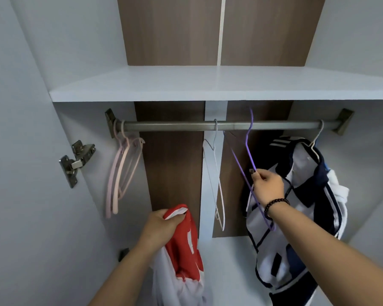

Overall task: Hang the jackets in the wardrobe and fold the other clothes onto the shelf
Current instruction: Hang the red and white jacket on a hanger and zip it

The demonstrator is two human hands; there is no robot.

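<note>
The right hand pinches the purple hanger, its long axis near upright before the rail, while the red-and-white jacket hangs low and leftward, gripped in the left hand.

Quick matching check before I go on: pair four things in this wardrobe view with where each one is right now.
Things:
1. purple hanger
2. red and white jacket
3. navy and white jacket
4. pink hangers

Places:
A. hanging at the rail's right end
B. held in the left hand
C. hanging at the rail's left end
D. pinched in the right hand

Pairs: 1-D, 2-B, 3-A, 4-C
</note>
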